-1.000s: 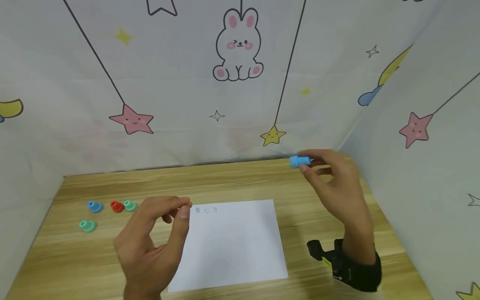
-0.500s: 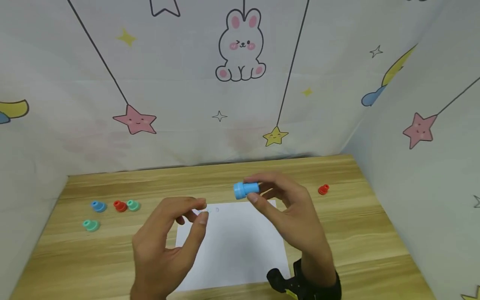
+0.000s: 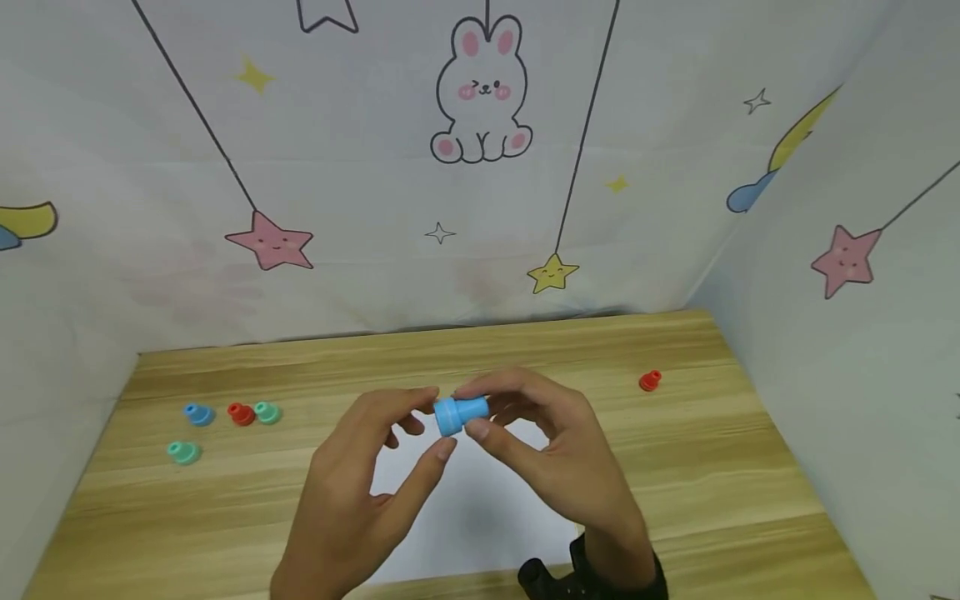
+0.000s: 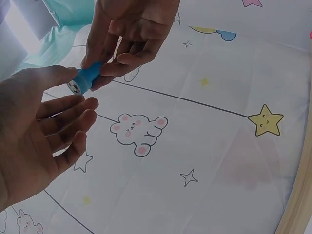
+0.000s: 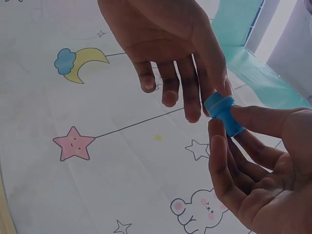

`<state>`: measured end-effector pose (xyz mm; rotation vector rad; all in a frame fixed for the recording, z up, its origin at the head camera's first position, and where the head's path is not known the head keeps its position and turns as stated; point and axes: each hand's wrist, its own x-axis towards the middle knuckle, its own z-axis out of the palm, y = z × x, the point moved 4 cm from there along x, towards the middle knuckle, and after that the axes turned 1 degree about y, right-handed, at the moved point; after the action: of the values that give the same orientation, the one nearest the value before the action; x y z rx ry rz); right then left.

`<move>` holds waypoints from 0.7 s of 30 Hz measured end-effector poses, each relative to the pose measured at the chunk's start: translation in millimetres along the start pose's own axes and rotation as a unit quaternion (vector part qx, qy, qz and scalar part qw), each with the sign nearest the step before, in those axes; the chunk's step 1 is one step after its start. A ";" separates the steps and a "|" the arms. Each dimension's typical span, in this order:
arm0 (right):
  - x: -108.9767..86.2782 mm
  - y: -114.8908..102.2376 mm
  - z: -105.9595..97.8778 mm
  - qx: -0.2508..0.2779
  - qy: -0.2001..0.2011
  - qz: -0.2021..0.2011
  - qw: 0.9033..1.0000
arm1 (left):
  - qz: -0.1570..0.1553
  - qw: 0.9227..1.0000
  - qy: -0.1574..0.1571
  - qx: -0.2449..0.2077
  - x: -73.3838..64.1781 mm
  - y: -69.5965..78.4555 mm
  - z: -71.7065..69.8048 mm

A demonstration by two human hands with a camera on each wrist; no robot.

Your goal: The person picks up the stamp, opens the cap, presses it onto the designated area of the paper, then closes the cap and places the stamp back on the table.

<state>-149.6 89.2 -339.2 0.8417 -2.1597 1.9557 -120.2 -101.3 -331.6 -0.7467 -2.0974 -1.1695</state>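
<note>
In the head view a blue toy stamp (image 3: 471, 408) is held sideways over a white paper sheet (image 3: 480, 533), wide end to the left. My right hand (image 3: 558, 454) pinches its narrow handle between thumb and fingers. At the wide end, the thumb and index finger of my left hand (image 3: 360, 483) close in on opposite edges of the rim. The left wrist view shows a pale face with a dark pattern on the stamp's wide end (image 4: 75, 87). Seen from the right wrist, the left fingertips meet the wide end (image 5: 217, 103). My hands cover the sheet's upper part.
On the wooden table (image 3: 735, 467), to the left, lie a blue stamp (image 3: 198, 414), a red stamp (image 3: 241, 414) and two green ones. Another red stamp (image 3: 650, 380) is at the right. A printed white cloth (image 3: 360, 200) hangs behind and along the sides.
My right hand has brought the blue stamp leftward and down from the back right to the left hand. The left hand has shifted right, its thumb and index finger now at the stamp's wide end.
</note>
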 end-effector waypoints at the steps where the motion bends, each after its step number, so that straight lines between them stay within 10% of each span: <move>1: 0.1 0.0 1.3 0.003 -0.004 -0.003 1.000 | 0.005 1.000 0.001 -0.002 0.3 0.2 0.5; 15: -0.6 6.7 18.1 -0.045 -0.004 0.024 0.999 | 0.153 0.986 0.025 -0.058 6.3 12.4 19.5; 21: -1.9 10.6 25.5 -0.058 -0.012 0.068 0.996 | 0.183 0.980 0.079 0.031 6.0 10.3 32.9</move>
<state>-145.8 65.8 -353.6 0.7193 -2.3766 1.8652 -124.6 -66.8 -335.5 -0.9312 -1.7646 -0.9247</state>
